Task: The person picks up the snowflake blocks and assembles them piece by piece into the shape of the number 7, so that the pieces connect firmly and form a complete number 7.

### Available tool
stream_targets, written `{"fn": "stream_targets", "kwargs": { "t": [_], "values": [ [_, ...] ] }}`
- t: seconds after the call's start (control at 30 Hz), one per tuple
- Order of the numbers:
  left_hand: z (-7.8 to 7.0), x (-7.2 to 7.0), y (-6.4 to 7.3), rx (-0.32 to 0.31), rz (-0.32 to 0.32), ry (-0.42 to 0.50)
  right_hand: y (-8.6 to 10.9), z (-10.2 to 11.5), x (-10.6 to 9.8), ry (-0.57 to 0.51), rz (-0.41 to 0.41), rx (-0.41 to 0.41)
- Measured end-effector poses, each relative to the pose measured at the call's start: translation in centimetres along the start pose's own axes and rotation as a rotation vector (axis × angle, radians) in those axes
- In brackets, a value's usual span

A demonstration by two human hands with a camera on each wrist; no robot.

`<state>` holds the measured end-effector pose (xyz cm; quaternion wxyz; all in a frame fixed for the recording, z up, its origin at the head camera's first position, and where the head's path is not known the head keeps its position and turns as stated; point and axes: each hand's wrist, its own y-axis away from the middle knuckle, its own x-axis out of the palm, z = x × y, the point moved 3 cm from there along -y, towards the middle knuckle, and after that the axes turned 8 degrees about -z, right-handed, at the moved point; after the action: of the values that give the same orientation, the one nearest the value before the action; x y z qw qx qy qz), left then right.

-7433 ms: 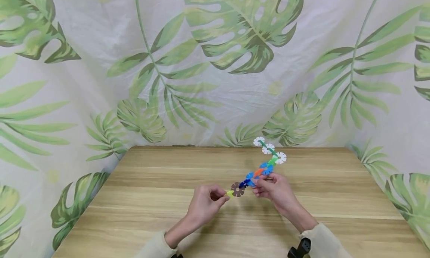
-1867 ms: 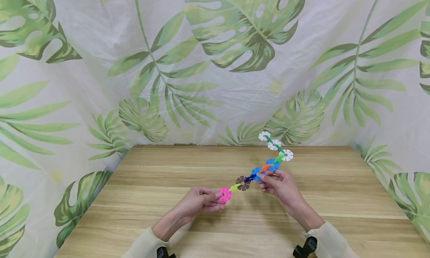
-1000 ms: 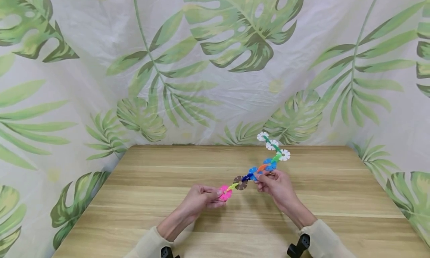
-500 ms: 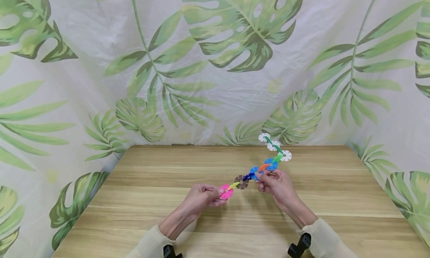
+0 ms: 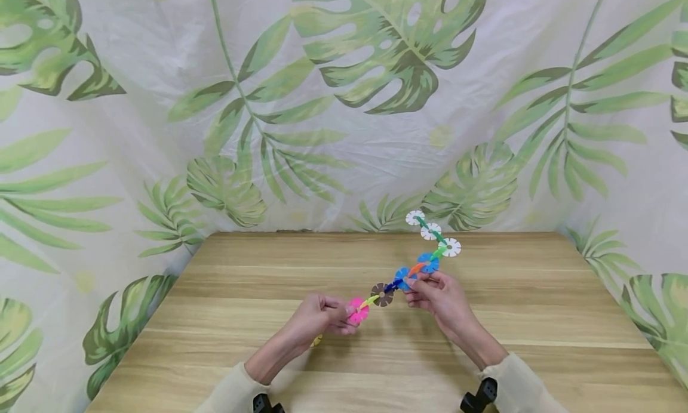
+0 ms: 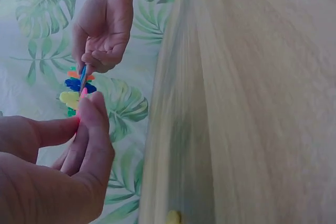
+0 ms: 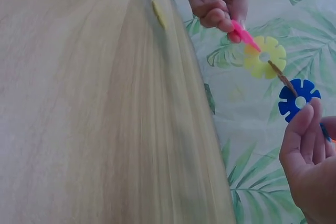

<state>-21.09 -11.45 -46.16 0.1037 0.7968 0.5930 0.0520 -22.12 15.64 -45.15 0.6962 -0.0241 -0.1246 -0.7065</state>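
Observation:
Between my hands, held above the table, runs a zigzag chain of notched plastic snowflake discs. My left hand pinches the pink disc at the near end between thumb and fingers. In the right wrist view this pink disc meets the rim of a yellow disc. A brown disc and a dark blue disc follow. My right hand pinches a lighter blue disc partway along. Past it come orange, blue and green discs, then white ones at the far end.
A loose yellow piece lies on the wooden table, partly hidden behind my left forearm in the head view. A leaf-printed cloth hangs behind the table's back edge. Black wrist cameras sit at both cuffs.
Several seconds ago the left hand held the yellow disc at the chain's end; now it holds a pink one joined there. Lately the chain shifted slightly left, and a yellow piece shows by the forearm.

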Motion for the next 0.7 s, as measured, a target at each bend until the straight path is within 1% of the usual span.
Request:
{"fn": "stream_targets", "kwargs": {
  "t": [0.17, 0.23, 0.3, 0.4, 0.5, 0.53, 0.6, 0.7],
  "values": [
    [-0.2, -0.7, 0.3, 0.009, 0.045, -0.111, 0.0, -0.1, -0.1, 0.007, 0.011, 0.012],
    [-0.3, -1.2, 0.5, 0.027, 0.053, -0.177, 0.0, -0.1, -0.1, 0.009, 0.01, 0.013],
    [-0.4, -1.6, 0.7, 0.079, 0.062, -0.281, 0.1, -0.1, -0.2, 0.01, 0.012, 0.013],
    [-0.4, -2.4, 1.1, 0.205, 0.07, -0.503, 0.0, 0.0, -0.3, 0.018, 0.019, 0.01],
    [-0.4, -3.2, 1.5, 0.316, 0.059, -0.711, 0.0, 0.2, -0.4, 0.026, 0.023, 0.006],
    [-0.3, -3.5, 1.6, 0.345, 0.056, -0.764, 0.0, 0.3, -0.5, 0.029, 0.023, 0.004],
    [-0.1, -4.1, 1.8, 0.381, 0.048, -0.851, 0.0, 0.4, -0.6, 0.033, 0.02, 0.001],
    [0.3, -5.2, 1.9, 0.423, 0.04, -0.947, 0.1, 0.5, -0.8, 0.036, 0.016, -0.002]
  ]
}}
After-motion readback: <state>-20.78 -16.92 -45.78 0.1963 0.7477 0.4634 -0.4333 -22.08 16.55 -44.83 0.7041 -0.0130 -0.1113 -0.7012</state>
